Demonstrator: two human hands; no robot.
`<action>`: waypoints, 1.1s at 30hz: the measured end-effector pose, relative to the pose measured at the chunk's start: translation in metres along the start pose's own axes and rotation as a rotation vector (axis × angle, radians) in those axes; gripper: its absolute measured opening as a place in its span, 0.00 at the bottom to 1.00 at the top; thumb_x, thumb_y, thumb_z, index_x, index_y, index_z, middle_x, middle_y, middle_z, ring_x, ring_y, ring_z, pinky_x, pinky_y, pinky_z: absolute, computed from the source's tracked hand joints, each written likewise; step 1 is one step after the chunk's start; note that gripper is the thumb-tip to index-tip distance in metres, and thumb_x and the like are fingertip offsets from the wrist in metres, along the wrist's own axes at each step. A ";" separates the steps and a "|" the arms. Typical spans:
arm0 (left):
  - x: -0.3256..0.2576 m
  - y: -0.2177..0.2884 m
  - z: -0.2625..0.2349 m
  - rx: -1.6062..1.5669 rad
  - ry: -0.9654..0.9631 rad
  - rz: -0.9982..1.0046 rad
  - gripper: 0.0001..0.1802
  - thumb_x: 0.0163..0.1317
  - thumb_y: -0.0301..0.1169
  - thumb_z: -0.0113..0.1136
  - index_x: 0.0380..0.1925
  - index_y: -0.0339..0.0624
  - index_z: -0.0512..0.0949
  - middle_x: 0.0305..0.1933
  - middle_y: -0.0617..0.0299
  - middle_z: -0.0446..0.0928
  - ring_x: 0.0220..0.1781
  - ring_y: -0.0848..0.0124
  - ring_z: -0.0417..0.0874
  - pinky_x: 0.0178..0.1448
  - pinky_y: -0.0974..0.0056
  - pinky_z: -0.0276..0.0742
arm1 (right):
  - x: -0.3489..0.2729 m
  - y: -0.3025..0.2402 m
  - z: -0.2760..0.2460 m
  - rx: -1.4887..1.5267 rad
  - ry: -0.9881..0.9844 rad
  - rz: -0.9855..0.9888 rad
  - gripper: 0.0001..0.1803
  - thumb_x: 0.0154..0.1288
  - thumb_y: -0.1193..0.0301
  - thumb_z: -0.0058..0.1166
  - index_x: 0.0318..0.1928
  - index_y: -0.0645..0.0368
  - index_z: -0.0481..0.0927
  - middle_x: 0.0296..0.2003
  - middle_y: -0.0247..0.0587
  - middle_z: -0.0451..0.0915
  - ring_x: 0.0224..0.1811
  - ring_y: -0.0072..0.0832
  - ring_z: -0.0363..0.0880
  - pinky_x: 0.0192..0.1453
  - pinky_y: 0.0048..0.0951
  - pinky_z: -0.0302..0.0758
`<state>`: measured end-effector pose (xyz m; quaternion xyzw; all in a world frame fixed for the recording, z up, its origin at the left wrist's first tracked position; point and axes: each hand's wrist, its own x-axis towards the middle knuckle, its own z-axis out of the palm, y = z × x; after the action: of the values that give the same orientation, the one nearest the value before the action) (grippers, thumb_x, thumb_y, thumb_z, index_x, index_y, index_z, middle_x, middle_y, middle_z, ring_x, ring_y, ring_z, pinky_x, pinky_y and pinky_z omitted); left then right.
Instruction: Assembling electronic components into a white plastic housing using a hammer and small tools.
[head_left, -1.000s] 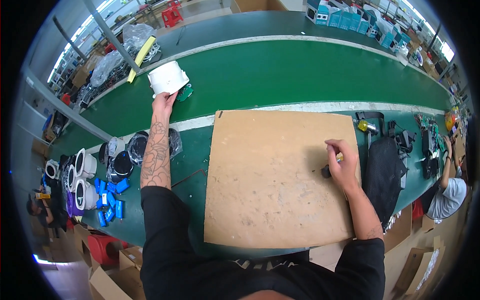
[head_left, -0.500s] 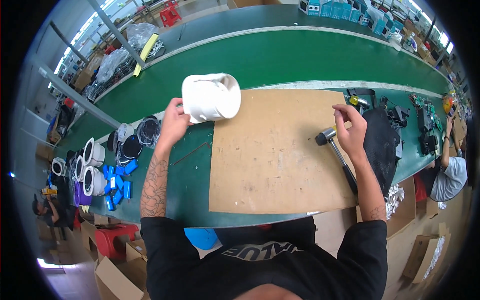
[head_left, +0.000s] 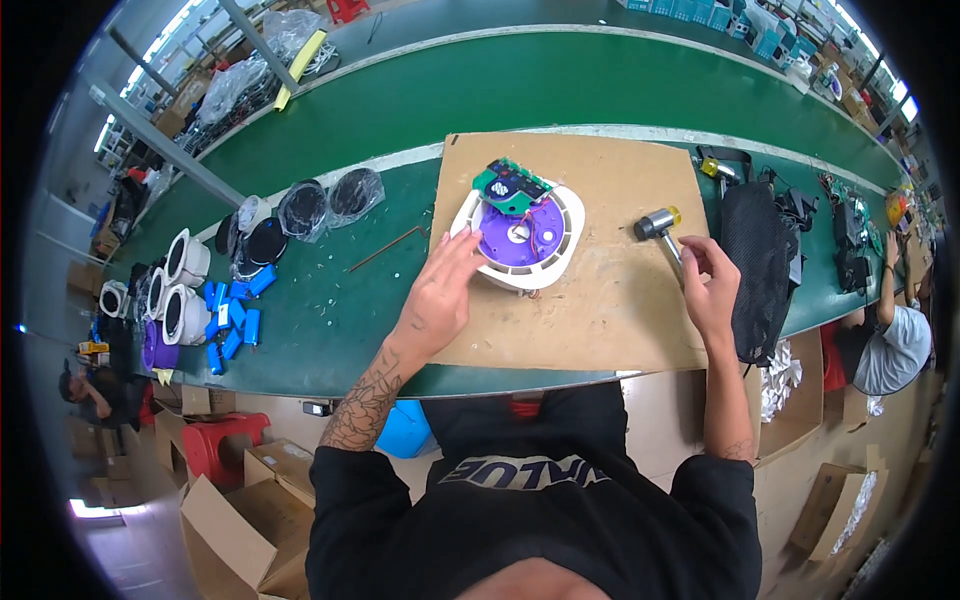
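Observation:
A white round housing (head_left: 570, 222) lies on the cardboard sheet (head_left: 600, 330). Its purple inner plate (head_left: 507, 240) faces up, with thin wires and a green circuit board (head_left: 512, 187) at its far side. My left hand (head_left: 440, 295) rests against the housing's near-left rim, fingers stretched out. Toward the right side of the cardboard is a mallet (head_left: 657, 224) with a black and a yellow face. My right hand (head_left: 710, 290) is closed around its handle, hiding the grip end.
To the left are blue wrapped packs (head_left: 232, 318), white housings (head_left: 186, 316) and bagged black discs (head_left: 303, 210). A bent rod (head_left: 388, 248) lies beside the cardboard. A black mesh bag (head_left: 765, 270) and electronic parts (head_left: 850, 245) occupy the right; a co-worker (head_left: 893, 350) is beyond.
The white housing has come down onto the cardboard and turned, showing its purple inside and circuit board. My left hand has loosened its hold. My right hand has lowered onto the mallet handle.

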<state>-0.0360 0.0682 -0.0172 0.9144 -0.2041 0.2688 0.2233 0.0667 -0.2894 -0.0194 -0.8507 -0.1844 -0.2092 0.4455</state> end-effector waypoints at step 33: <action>0.076 0.001 -0.063 -0.929 0.447 -0.319 0.05 0.70 0.19 0.50 0.44 0.31 0.72 0.43 0.48 0.82 0.47 0.63 0.85 0.54 0.60 0.83 | -0.028 -0.057 0.035 -0.365 -0.086 0.335 0.35 0.61 0.56 0.66 0.63 0.61 0.73 0.16 0.41 0.77 0.21 0.39 0.81 0.28 0.36 0.75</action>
<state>-0.0029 0.0809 0.0752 0.6595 -0.1077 0.3012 0.6803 0.0211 -0.2335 -0.0128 -0.9439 -0.0188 -0.1260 0.3048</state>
